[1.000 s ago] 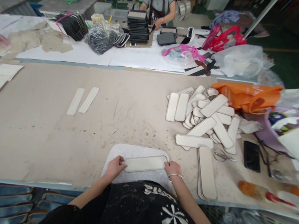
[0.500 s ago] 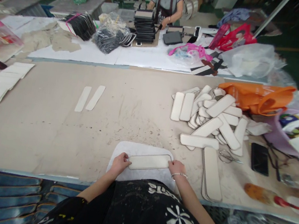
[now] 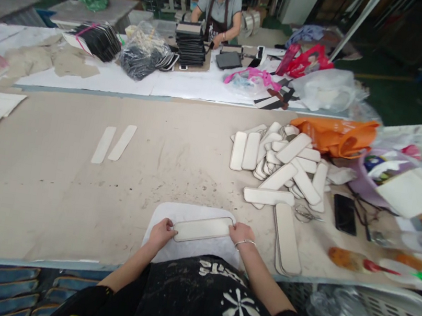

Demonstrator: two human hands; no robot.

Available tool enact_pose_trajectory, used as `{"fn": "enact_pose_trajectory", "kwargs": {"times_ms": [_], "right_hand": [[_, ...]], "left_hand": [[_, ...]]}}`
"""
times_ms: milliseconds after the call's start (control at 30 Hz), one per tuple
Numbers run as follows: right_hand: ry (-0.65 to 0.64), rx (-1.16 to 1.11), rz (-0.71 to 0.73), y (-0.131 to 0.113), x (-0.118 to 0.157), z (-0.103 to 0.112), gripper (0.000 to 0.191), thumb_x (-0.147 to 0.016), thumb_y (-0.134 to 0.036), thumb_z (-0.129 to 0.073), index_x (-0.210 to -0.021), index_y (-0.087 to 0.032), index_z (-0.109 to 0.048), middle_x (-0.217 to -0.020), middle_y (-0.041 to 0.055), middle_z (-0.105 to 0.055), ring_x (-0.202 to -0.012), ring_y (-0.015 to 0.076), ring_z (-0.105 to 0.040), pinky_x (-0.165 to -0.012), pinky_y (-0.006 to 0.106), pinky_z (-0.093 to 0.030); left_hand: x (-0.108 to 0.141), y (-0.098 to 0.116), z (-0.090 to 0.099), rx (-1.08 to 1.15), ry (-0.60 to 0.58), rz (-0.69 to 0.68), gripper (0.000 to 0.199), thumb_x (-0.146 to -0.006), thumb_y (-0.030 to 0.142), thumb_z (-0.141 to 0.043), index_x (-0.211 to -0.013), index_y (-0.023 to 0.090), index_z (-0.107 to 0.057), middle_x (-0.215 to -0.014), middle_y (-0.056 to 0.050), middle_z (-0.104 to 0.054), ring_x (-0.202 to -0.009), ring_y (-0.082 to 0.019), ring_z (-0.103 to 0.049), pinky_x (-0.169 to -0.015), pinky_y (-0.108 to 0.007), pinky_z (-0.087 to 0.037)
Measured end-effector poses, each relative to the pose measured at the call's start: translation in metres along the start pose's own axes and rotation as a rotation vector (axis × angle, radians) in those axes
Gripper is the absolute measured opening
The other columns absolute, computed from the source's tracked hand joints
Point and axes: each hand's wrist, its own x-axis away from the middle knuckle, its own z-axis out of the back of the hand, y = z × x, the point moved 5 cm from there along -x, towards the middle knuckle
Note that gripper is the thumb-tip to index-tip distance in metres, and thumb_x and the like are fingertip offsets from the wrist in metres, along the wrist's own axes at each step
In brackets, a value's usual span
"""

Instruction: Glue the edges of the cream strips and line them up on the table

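Strip in hand: a pale, round-cornered strip with a dark edge point(image 3: 203, 229), over the white mat point(image 3: 181, 210) at the person's front; whether it rests on the mat or is lifted slightly, I cannot tell.
Left hand point(image 3: 162, 232): thumb and fingers pinch the strip's left end.
Right hand point(image 3: 242, 233): pinches the opposite end, a little farther from the body, so the strip slants.
Why both ends: the two-point hold likely keeps the strip flat and steady, leaving its broad face uncovered.
White mat: between strip and surface point(image 3: 47, 218), probably giving a cleaner backing than the speckled brown covering.
Heap of similar strips point(image 3: 279, 176): loosely piled beyond the right hand, seemingly for easy reach.
Longer panels point(image 3: 288, 238): stacked nearly aligned just right of the mat, which keeps them tidy.
Two separate strips point(image 3: 103, 145): side by side at left, well apart from the heap.
Scissors point(image 3: 301, 213) and phone point(image 3: 344, 214): right of the heap, out of the hands' way.
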Motion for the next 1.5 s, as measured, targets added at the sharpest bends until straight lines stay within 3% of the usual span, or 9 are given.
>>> {"fn": "enact_pose_trajectory", "kwargs": {"times_ms": [333,467,567,633,733,833,1000,1267,1500], "right_hand": [[0.027,0.004,-0.032,0.013,-0.003,0.004,0.046,-0.086,-0.052,-0.05,-0.095,-0.014,-0.074,-0.101,0.0203,-0.073,-0.098,0.0314,-0.068,-0.08,0.041,-0.052],[0.144,-0.019,0.039,0.008,0.014,0.004,0.047,-0.096,-0.044,-0.032,-0.106,-0.015,-0.069,-0.105,0.0177,-0.071,-0.097,0.0271,-0.067,-0.082,0.039,-0.052],[0.227,-0.046,0.224,-0.014,0.034,-0.009,0.047,-0.1,-0.038,-0.025,-0.125,-0.017,-0.059,-0.124,0.0144,-0.064,-0.116,0.0216,-0.059,-0.099,0.034,-0.046],[0.234,-0.047,0.476,-0.04,0.045,-0.027,0.046,-0.098,-0.037,-0.036,-0.137,-0.017,-0.05,-0.138,0.0126,-0.057,-0.13,0.0197,-0.049,-0.111,0.032,-0.037],[0.201,0.005,0.955,-0.08,0.057,-0.06,0.062,-0.093,-0.041,-0.051,-0.147,-0.012,-0.037,-0.151,0.0156,-0.042,-0.142,0.0246,-0.033,-0.118,0.042,-0.029],[0.129,0.085,1.152,-0.1,0.052,-0.085,0.074,-0.09,-0.049,-0.056,-0.15,-0.014,-0.03,-0.156,0.015,-0.033,-0.147,0.0267,-0.025,-0.118,0.049,-0.026],[0.122,0.136,1.127,-0.091,0.039,-0.088,0.079,-0.088,-0.053,-0.057,-0.151,-0.015,-0.028,-0.158,0.0136,-0.028,-0.148,0.0256,-0.021,-0.12,0.046,-0.022],[0.284,0.185,0.735,-0.008,0.011,-0.057,0.071,-0.095,-0.049,-0.044,-0.152,-0.015,-0.021,-0.16,0.0123,-0.022,-0.148,0.0274,-0.018,-0.12,0.051,-0.022],[0.307,0.186,0.694,-0.002,0.007,-0.062,0.069,-0.095,-0.048,-0.041,-0.152,-0.014,-0.021,-0.161,0.0104,-0.02,-0.149,0.0267,-0.016,-0.12,0.053,-0.019]], "left_hand": [[-0.004,-0.006,-0.006,-0.003,-0.007,-0.004,0.019,-0.079,0.024,-0.07,-0.09,0.019,-0.055,-0.08,0.0,-0.067,-0.08,-0.017,-0.066,-0.063,-0.023,-0.04],[-0.003,-0.003,-0.003,-0.016,0.002,-0.008,0.019,-0.078,0.024,-0.07,-0.089,0.02,-0.056,-0.081,0.0,-0.068,-0.081,-0.018,-0.066,-0.063,-0.023,-0.04],[-0.004,-0.005,-0.005,-0.011,0.0,-0.006,0.019,-0.078,0.024,-0.07,-0.09,0.019,-0.056,-0.081,0.0,-0.068,-0.079,-0.017,-0.066,-0.063,-0.023,-0.04],[-0.006,-0.007,-0.006,-0.008,-0.003,-0.001,0.019,-0.078,0.024,-0.07,-0.09,0.019,-0.056,-0.08,0.0,-0.067,-0.078,-0.017,-0.066,-0.063,-0.022,-0.041],[-0.008,-0.009,-0.008,-0.008,-0.007,0.006,0.02,-0.077,0.023,-0.071,-0.089,0.019,-0.056,-0.078,0.001,-0.067,-0.077,-0.016,-0.066,-0.063,-0.022,-0.041],[-0.008,-0.007,-0.008,-0.008,-0.003,0.002,0.02,-0.077,0.023,-0.071,-0.089,0.019,-0.056,-0.076,0.001,-0.066,-0.075,-0.016,-0.065,-0.064,-0.022,-0.041],[-0.004,-0.002,-0.003,-0.036,0.012,0.003,0.019,-0.077,0.021,-0.07,-0.089,0.019,-0.056,-0.076,0.001,-0.066,-0.076,-0.016,-0.064,-0.064,-0.023,-0.039],[0.002,0.004,0.001,-0.052,0.028,-0.003,0.02,-0.077,0.019,-0.071,-0.091,0.018,-0.057,-0.079,0.0,-0.065,-0.079,-0.017,-0.064,-0.067,-0.023,-0.04],[0.014,-0.002,-0.003,0.004,0.123,-0.035,0.024,-0.083,0.016,-0.063,-0.106,0.016,-0.055,-0.081,-0.001,-0.066,-0.08,-0.017,-0.065,-0.073,-0.025,-0.045]]}}
